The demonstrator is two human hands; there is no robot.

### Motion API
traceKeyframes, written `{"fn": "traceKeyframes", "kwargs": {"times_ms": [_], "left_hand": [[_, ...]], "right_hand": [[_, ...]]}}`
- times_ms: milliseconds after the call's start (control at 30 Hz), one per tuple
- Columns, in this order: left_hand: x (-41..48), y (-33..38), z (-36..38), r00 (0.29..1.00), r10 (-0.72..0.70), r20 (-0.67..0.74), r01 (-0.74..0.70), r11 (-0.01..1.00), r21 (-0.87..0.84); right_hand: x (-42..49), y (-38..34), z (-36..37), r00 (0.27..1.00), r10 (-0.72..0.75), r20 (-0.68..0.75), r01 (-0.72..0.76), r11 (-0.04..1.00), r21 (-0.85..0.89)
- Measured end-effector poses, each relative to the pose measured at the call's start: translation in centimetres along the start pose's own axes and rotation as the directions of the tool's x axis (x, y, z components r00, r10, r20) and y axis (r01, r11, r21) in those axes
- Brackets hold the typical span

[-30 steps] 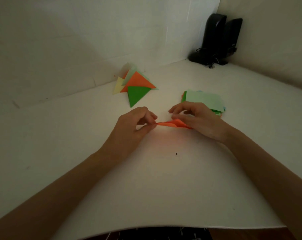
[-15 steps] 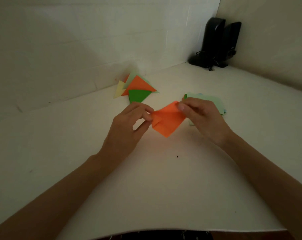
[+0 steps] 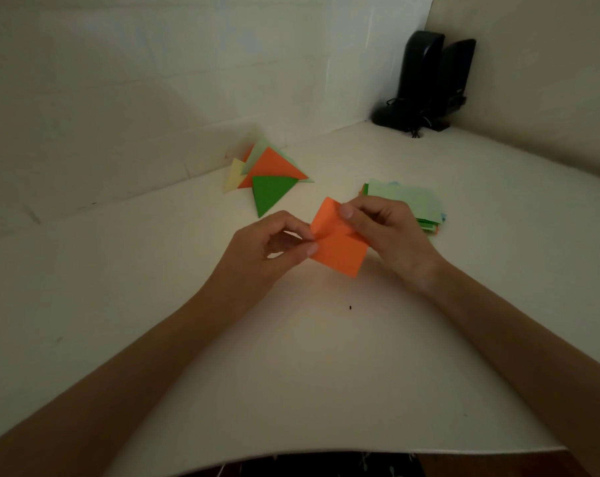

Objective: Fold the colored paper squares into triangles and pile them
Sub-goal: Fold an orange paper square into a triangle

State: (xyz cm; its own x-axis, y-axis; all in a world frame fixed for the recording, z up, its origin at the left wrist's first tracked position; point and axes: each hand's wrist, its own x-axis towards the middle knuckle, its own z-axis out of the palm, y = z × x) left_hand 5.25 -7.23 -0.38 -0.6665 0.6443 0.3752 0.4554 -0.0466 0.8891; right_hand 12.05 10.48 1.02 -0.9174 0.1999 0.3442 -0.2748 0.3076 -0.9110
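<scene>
a pale white table [image 3: 326,390] fills the view, dimly lit, with plain pale walls [image 3: 154,80] closing it in behind and to the right. nearest the camera, a strip of dark patterned cloth [image 3: 308,466] shows under the table's front edge, and two bare forearms reach in from the lower corners toward an orange paper [image 3: 339,253] at the middle. just in front of that orange paper a tiny dark speck [image 3: 350,307] sits on the table. the left hand [image 3: 267,249] pinches the orange paper's left corner between thumb and forefinger, its other fingers curled. the right hand [image 3: 391,228] grips the paper's right side, thumb pressed on its upper face and fingers curled behind. the sheet is partly bent, its far corner tipped up; whether its near corner touches the table cannot be told. just behind and to the right of the orange paper, partly hidden by the right hand, lies a stack of flat squares [image 3: 405,201], pale green on top with darker green and orange edges below. behind and to the left of the orange paper, a little apart, lies a loose pile of triangles [image 3: 267,177]: a dark green one [image 3: 271,196] nearest, overlapping an orange one [image 3: 271,166], with pale green and pale yellow ones beneath. far behind and to the right of the orange paper, two black speakers [image 3: 429,80] stand upright in the corner.
</scene>
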Motion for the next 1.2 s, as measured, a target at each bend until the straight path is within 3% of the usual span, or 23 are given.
{"fn": "traceKeyframes", "kwargs": {"times_ms": [300, 367, 433, 500, 600, 700, 833, 900, 1100, 1200], "left_hand": [[0.5, 0.5, 0.0, 0.982, -0.185, -0.047, 0.176, 0.973, -0.150], [0.6, 0.5, -0.2, 0.972, -0.218, -0.089, 0.201, 0.966, -0.165], [0.5, 0.5, -0.3, 0.943, -0.310, -0.117, 0.263, 0.915, -0.307], [0.6, 0.7, -0.3, 0.916, -0.383, -0.118, 0.296, 0.844, -0.446], [0.6, 0.8, -0.4, 0.910, -0.403, -0.100, 0.306, 0.813, -0.495], [0.5, 1.0, -0.3, 0.929, -0.366, -0.048, 0.309, 0.843, -0.441], [0.2, 1.3, 0.0, 0.957, -0.289, -0.032, 0.274, 0.933, -0.233], [0.0, 1.2, 0.1, 0.965, -0.262, -0.021, 0.256, 0.956, -0.140], [-0.1, 1.4, 0.2, 0.967, -0.246, -0.068, 0.245, 0.969, -0.026], [-0.3, 0.7, 0.2, 0.963, -0.180, -0.202, 0.244, 0.901, 0.358]], "right_hand": [[-0.1, 0.2, 0.4, 0.996, 0.086, 0.021, -0.088, 0.987, 0.133], [-0.2, 0.3, 0.1, 0.990, 0.099, 0.099, -0.120, 0.964, 0.236], [-0.3, 0.1, -0.2, 0.970, 0.083, 0.227, -0.147, 0.949, 0.279], [-0.4, -0.1, -0.3, 0.957, 0.083, 0.277, -0.148, 0.963, 0.224], [-0.4, -0.3, 0.1, 0.978, 0.099, 0.184, -0.122, 0.985, 0.118], [-0.4, -0.3, 0.4, 0.993, 0.081, 0.084, -0.087, 0.994, 0.070], [-0.3, -0.3, 0.6, 0.999, 0.036, -0.004, -0.036, 0.998, -0.044], [-0.3, -0.3, 0.5, 1.000, 0.028, -0.013, -0.029, 0.996, -0.086], [-0.4, -0.6, 0.7, 0.987, 0.155, 0.040, -0.155, 0.988, 0.009], [-0.3, 0.0, 1.2, 0.982, 0.180, -0.056, -0.188, 0.962, -0.199]]}}
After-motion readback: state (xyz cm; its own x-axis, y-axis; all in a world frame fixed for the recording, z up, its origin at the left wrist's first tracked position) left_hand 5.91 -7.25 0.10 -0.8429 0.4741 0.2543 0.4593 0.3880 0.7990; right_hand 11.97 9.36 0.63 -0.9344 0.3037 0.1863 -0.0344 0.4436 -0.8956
